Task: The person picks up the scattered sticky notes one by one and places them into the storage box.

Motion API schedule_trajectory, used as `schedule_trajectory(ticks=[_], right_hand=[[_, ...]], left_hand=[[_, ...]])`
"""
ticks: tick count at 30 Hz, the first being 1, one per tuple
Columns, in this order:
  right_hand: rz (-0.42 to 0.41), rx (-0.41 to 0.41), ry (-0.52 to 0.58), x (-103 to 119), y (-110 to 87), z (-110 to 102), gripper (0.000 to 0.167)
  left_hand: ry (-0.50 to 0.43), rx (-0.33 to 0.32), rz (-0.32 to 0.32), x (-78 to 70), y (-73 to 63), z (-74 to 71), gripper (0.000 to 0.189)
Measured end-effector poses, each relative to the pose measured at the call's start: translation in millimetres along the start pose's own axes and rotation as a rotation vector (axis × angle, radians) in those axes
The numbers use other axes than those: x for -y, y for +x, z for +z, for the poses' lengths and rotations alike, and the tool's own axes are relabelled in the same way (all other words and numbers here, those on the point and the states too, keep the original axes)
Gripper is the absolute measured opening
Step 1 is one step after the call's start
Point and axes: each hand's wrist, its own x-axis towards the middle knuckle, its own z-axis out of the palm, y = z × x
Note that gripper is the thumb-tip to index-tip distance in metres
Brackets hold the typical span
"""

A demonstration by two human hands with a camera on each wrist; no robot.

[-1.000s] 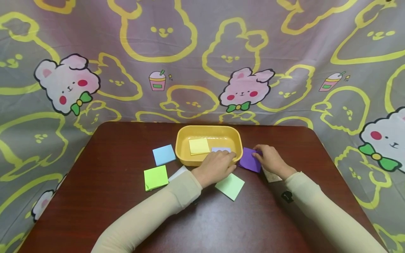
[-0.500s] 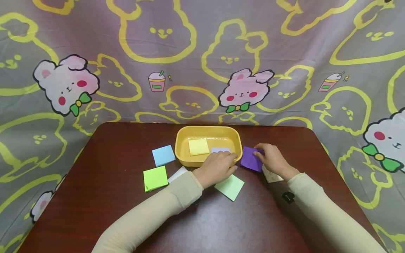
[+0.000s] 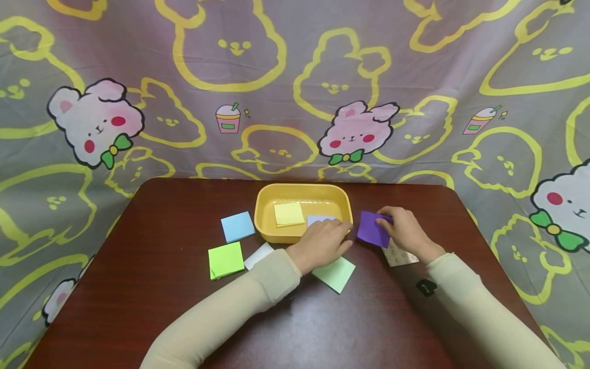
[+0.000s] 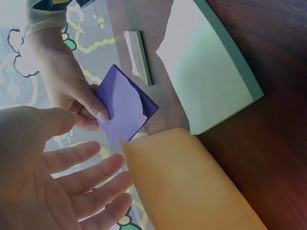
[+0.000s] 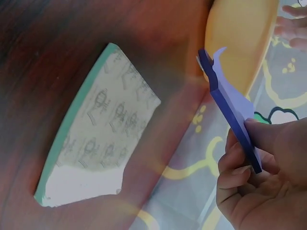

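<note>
My right hand (image 3: 407,233) pinches a purple sticky note pad (image 3: 372,229) by its edge, thumb on one face and fingers on the other. The pad is raised beside a yellow plastic basin (image 3: 276,238), its top sheet curling away in the right wrist view. My left hand (image 4: 72,177) holds nothing; its fingers are spread and relaxed over the basin's front right rim. Inside the basin lie a pale yellow pad (image 3: 289,214) and a lilac pad (image 3: 318,219), the latter partly hidden by that hand. Just below the left hand is a mint green pad (image 3: 335,277).
A pad with a printed backing (image 5: 103,124) and green edge lies under the right hand. Left of the basin are a blue pad (image 3: 237,226), a lime pad (image 3: 226,260) and a white pad (image 3: 259,254), partly behind the sleeve. A patterned curtain (image 3: 276,92) hangs behind the table.
My right hand has lifted the purple pad and drawn it slightly right, away from the basin. More of the printed pad shows beneath. My left hand has shifted slightly right at the rim.
</note>
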Motion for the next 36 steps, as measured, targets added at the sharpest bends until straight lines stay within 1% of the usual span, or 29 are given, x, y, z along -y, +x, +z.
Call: schedule_trajectory(ticks=[4,9,14,28,36], right_hand=[[0.008,-0.017,0.008,0,-0.3,-6,0.021],[0.021,-0.043,0.011,-1,-0.3,-12,0.019],[0.027,-0.051,0.016,-1,-0.1,-17,0.019],[0.012,-0.06,0.032,5,1.8,-25,0.02],[-0.006,-0.091,0.023,10,0.6,-29,0.018]], left_hand=[[0.0,-0.012,0.004,-1.0,1.5,0.0,0.033],[0.0,-0.018,0.017,-2.5,3.3,-1.3,0.038],[0.005,-0.026,0.027,-3.1,4.8,-0.6,0.039],[-0.001,-0.018,0.02,-2.5,5.6,-3.3,0.038],[0.001,-0.031,0.016,-0.3,5.5,-5.0,0.036]])
